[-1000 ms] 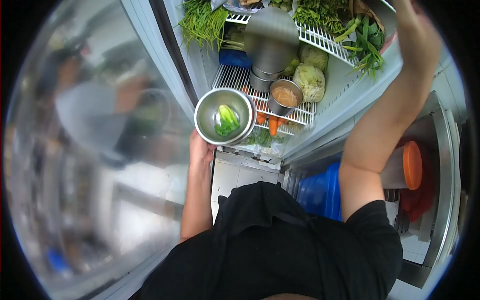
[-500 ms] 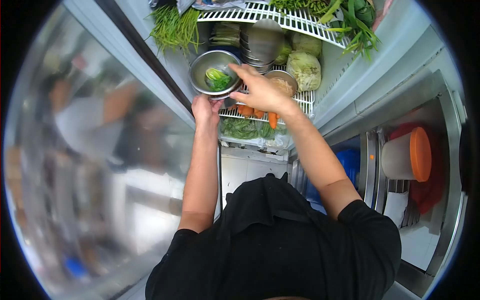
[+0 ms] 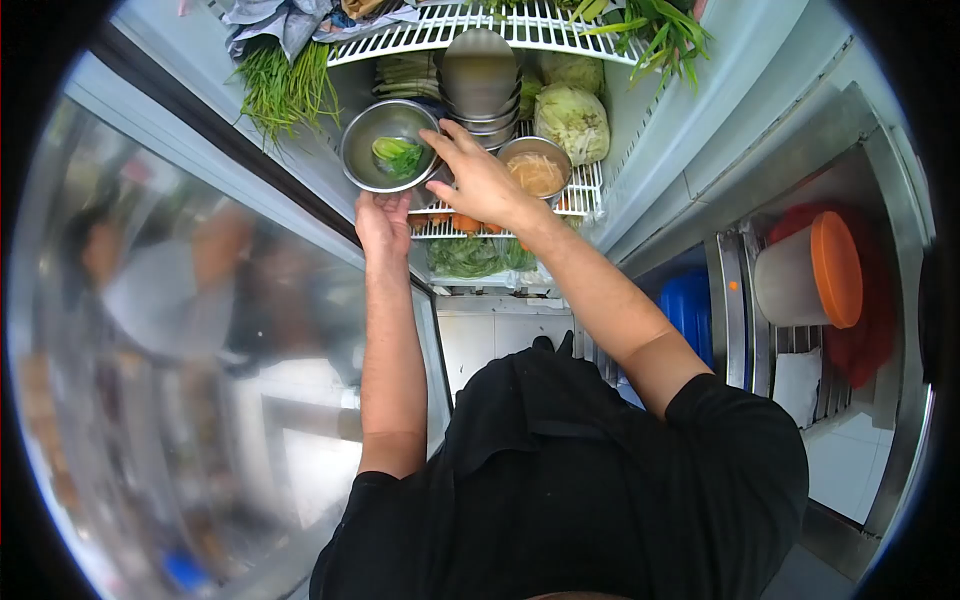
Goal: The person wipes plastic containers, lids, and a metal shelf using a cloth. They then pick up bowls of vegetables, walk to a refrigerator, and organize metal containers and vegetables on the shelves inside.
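Observation:
A round metal bowl (image 3: 358, 164) with cut leafy greens (image 3: 397, 157) in it is held at the front of an open fridge. My left hand (image 3: 383, 225) supports it from below, its fingers partly hidden under the base. At the bowl's right side, my right hand (image 3: 480, 180) has its fingertips over the rim and its thumb lower down. Just beyond that hand is another bowl (image 3: 562, 150) holding pale shredded food (image 3: 535, 174). Behind stands a stack of metal bowls (image 3: 482, 105).
A cabbage (image 3: 572, 122) sits at the shelf's right. Long green stalks (image 3: 285, 90) hang from the upper wire shelf (image 3: 430, 25). Carrots (image 3: 465, 223) and bagged greens (image 3: 465, 256) lie lower. The glass door (image 3: 250, 330) is at left; an orange-lidded tub (image 3: 795, 280) is at right.
The view has shifted, so the fridge contents appear farther left. Both hands keep their hold on the bowl. The bowl of shredded food shows more fully beside my right hand.

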Motion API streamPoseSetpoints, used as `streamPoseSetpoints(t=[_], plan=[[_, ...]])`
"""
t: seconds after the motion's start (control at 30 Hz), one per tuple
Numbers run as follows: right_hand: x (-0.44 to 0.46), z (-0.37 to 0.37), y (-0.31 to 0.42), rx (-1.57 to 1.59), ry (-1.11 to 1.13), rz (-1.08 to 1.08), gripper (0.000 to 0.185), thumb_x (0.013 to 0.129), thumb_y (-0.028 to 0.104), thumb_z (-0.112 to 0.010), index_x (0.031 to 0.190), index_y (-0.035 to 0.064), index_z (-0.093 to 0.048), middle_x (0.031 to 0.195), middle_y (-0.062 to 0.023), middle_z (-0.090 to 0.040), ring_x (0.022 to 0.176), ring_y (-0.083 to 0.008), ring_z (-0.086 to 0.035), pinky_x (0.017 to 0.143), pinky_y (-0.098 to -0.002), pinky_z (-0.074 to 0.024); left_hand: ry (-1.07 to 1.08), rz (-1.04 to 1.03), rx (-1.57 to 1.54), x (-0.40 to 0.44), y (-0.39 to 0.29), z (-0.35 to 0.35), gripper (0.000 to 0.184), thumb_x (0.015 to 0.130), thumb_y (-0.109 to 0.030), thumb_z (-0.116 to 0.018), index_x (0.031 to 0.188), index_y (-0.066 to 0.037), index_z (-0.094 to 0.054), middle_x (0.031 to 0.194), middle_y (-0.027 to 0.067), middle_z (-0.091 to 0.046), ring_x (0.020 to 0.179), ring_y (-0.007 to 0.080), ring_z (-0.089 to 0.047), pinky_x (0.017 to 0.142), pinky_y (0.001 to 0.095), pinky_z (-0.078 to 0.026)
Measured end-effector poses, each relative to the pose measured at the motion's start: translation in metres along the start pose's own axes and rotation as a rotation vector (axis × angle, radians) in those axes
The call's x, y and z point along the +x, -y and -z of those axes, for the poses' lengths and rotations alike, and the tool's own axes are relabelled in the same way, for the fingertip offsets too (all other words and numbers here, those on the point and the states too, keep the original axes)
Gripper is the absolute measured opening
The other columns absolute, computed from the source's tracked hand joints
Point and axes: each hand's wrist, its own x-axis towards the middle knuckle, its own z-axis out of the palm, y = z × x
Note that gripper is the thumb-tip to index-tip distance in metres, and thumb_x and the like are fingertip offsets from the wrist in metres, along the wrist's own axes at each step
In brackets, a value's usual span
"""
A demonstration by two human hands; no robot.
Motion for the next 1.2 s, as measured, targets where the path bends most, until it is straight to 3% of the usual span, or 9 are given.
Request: streamPoseSetpoints(t=[0.27,0.33,0.47,0.6,0.7,0.77,0.9,1.03,1.2], plan=[[-0.045,0.024,-0.025,-0.246,-0.391,-0.014,0.054,0.086,0.016,-0.074,0.137,0.0051,-0.059,0.138,-0.0195,-0.053,0.123,-0.0364,-0.055,0.105,-0.0487,-0.0468,-0.010,-0.063,0.103,0.003,-0.002,-0.007,0.027,0.108,-0.028,-0.053,0.113,-0.002,-0.058,0.099,0.0104,-0.064,0.088,0.0226,-0.065,0.086,0.0443,-0.060],[-0.040,0.032,-0.034,-0.292,-0.469,-0.030,0.048,0.087,0.019,-0.074,0.131,0.0052,-0.063,0.130,-0.0180,-0.058,0.118,-0.0359,-0.058,0.102,-0.0475,-0.0486,-0.039,-0.026,0.117,0.001,0.000,-0.003,0.027,0.107,-0.025,-0.052,0.117,-0.001,-0.053,0.108,0.0126,-0.062,0.092,0.0240,-0.063,0.087,0.0466,-0.059],[-0.046,0.064,-0.043,-0.341,-0.232,-0.147,0.037,0.088,0.026,-0.073,0.118,0.0057,-0.069,0.111,-0.0157,-0.065,0.108,-0.0357,-0.063,0.095,-0.0454,-0.0513,-0.059,0.037,0.100,-0.020,0.005,0.002,0.028,0.105,-0.023,-0.050,0.121,0.001,-0.048,0.110,0.0157,-0.058,0.091,0.0252,-0.059,0.084,0.0487,-0.060],[-0.061,0.080,-0.034,-0.321,-0.226,-0.316,0.043,0.087,0.027,-0.075,0.124,0.0056,-0.067,0.113,-0.0175,-0.062,0.111,-0.0376,-0.061,0.097,-0.0463,-0.0509,-0.062,0.002,0.104,-0.023,0.012,0.002,0.028,0.105,-0.021,-0.047,0.121,0.002,-0.046,0.115,0.0208,-0.058,0.100,0.0302,-0.062,0.087,0.0481,-0.060],[-0.047,0.082,-0.028,-0.315,-0.378,-0.215,0.057,0.087,0.025,-0.076,0.138,0.0077,-0.059,0.122,-0.0206,-0.058,0.118,-0.0401,-0.058,0.100,-0.0479,-0.0501,0.005,-0.036,0.087,-0.011,0.005,-0.001,0.029,0.106,-0.022,-0.048,0.121,0.003,-0.046,0.118,0.0222,-0.059,0.105,0.0345,-0.065,0.090,0.0483,-0.060],[-0.027,0.081,-0.031,-0.306,-0.392,-0.128,0.074,0.085,0.022,-0.079,0.151,0.0122,-0.046,0.140,-0.0245,-0.049,0.126,-0.0445,-0.053,0.106,-0.0499,-0.0479,0.024,-0.048,0.058,-0.001,0.003,0.003,0.030,0.107,-0.023,-0.048,0.123,0.004,-0.047,0.119,0.0221,-0.061,0.107,0.0362,-0.067,0.092,0.0484,-0.059],[0.018,0.077,-0.021,-0.404,-0.312,-0.093,0.088,0.083,0.026,-0.082,0.159,0.0176,-0.037,0.158,-0.0279,-0.034,0.142,-0.0475,-0.041,0.119,-0.0528,-0.0387,0.130,-0.099,0.047,0.013,0.001,0.001,0.029,0.109,-0.021,-0.046,0.129,-0.001,-0.050,0.127,0.0167,-0.063,0.113,0.0289,-0.067,0.092,0.0448,-0.058],[0.043,0.068,-0.031,-0.419,-0.253,-0.144,0.081,0.079,0.029,-0.085,0.148,0.0093,-0.047,0.154,-0.0259,-0.039,0.139,-0.0451,-0.045,0.113,-0.0485,-0.0444,0.048,-0.061,-0.109,0.028,0.008,0.004,0.019,0.105,-0.011,-0.051,0.122,-0.004,-0.047,0.117,0.0153,-0.063,0.102,0.0271,-0.068,0.091,0.0449,-0.059],[0.046,0.070,-0.027,-0.303,-0.294,-0.137,0.077,0.076,0.036,-0.089,0.135,0.0012,-0.052,0.142,-0.0259,-0.048,0.128,-0.0455,-0.053,0.104,-0.0503,-0.0500,0.080,-0.122,0.014,-0.017,0.035,0.004,0.011,0.103,-0.007,-0.053,0.113,-0.005,-0.048,0.107,0.0130,-0.060,0.103,0.0282,-0.065,0.100,0.0458,-0.057]])
